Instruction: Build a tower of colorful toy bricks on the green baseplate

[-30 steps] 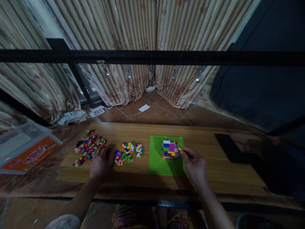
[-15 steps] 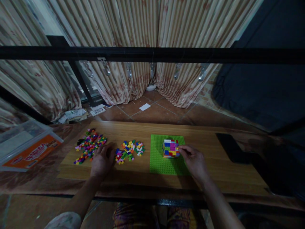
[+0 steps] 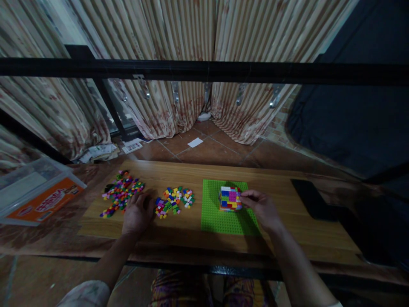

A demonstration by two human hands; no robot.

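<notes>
A small block built of multicoloured toy building bricks (image 3: 229, 198) stands on a green studded baseplate (image 3: 212, 221). At the block's right side my right hand (image 3: 262, 208) is closed in a pinch, its fingertips touching the edge around a small yellowish brick. My left hand (image 3: 138, 213) rests on the wooden board with its fingers curled down. Whatever it may hold is hidden. It lies between a large pile of mixed bricks (image 3: 123, 190) and a smaller spread of loose bricks (image 3: 172, 201).
The wooden board (image 3: 188, 236) carries all the bricks. Off its left end sits a clear plastic box (image 3: 44, 196) with an orange label. A dark flat phone-like object (image 3: 311, 199) lies to the right. A black rail (image 3: 204, 71) crosses in front of striped curtains (image 3: 179, 34).
The view has shifted very slightly. Both hands stay in nearly the same places, the right one still pinching at the side of the brick block.
</notes>
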